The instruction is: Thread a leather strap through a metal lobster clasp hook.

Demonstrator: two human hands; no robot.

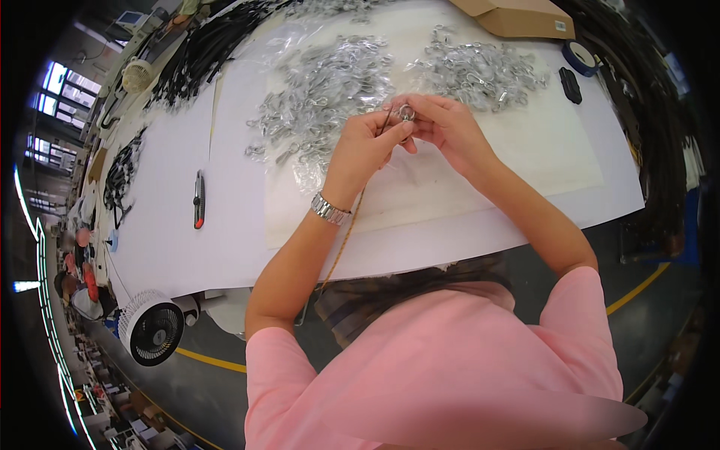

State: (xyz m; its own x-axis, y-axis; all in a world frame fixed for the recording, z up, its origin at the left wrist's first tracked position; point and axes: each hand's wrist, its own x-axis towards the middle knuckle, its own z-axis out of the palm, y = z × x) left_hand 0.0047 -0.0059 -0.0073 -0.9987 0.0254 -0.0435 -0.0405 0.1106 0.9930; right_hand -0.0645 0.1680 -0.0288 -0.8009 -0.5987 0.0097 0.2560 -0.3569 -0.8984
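My two hands meet above the far middle of the white table (247, 225), fingertips close together. Between them is a small silver metal clasp with a ring (406, 112). My left hand (363, 144) pinches a thin dark strap (347, 240) beside the clasp, and the strap's brownish length hangs down past my wrist over the table's near edge. The fingers of my right hand (448, 127) are closed around the clasp from the other side. Just beyond my hands lie a pile of metal clasps in clear wrapping (330, 79) and a second such pile (480, 75).
A utility knife (199, 199) lies at left, with black straps (120, 176) beyond it. More black straps (202, 52) are heaped at the far left. A cardboard box (517, 19), a tape roll (580, 58) and a black object (570, 85) sit far right. A fan (154, 330) stands near left.
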